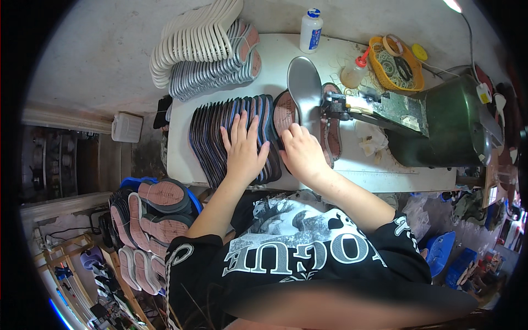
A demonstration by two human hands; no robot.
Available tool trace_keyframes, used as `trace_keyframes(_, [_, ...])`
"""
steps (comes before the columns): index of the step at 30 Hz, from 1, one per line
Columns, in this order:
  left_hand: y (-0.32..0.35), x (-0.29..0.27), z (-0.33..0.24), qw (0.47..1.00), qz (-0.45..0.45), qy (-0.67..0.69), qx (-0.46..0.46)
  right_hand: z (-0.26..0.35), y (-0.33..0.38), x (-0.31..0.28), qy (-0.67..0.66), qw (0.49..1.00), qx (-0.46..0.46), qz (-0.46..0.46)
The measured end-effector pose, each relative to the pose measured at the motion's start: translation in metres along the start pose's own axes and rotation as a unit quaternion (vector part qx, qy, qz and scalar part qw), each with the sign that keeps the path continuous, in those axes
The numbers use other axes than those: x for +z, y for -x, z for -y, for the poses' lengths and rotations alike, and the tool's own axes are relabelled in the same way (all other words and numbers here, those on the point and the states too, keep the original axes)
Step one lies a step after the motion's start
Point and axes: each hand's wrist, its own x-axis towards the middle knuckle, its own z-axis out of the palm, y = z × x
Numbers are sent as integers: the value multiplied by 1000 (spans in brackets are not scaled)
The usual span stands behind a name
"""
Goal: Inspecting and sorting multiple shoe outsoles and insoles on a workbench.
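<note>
My left hand lies with its fingers spread over a long row of dark shoe soles, packed side by side on the white table. Beside that row, the curled fingers of my right hand grip the lower part of a pink-faced shoe sole with a dark rim. Its lower end is hidden by the hand. Just above and to the right is a smooth silver sole-shaped piece, next to the machine's head. Under that head lies another pink-faced sole, partly covered.
Cream soles and grey-edged soles are stacked at the back left. Behind stand a white bottle, a red-tipped squeeze bottle and a yellow basket. A green machine fills the right; bundled soles sit lower left.
</note>
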Motion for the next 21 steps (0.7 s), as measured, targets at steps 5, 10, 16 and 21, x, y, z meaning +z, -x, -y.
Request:
trace_keyframes(5, [2, 5, 7, 998, -34, 56, 19, 15, 0, -1, -84, 978, 80, 176])
trace_keyframes(10, [6, 2, 6, 999, -43, 27, 14, 22, 1, -35, -86, 990, 56, 94])
trace_keyframes(16, [2, 2, 0, 998, -44, 34, -6, -20, 35, -14, 54, 996, 60, 30])
trace_keyframes(21, [5, 7, 4, 999, -50, 18, -1, -16, 25, -25, 108, 992, 60, -4])
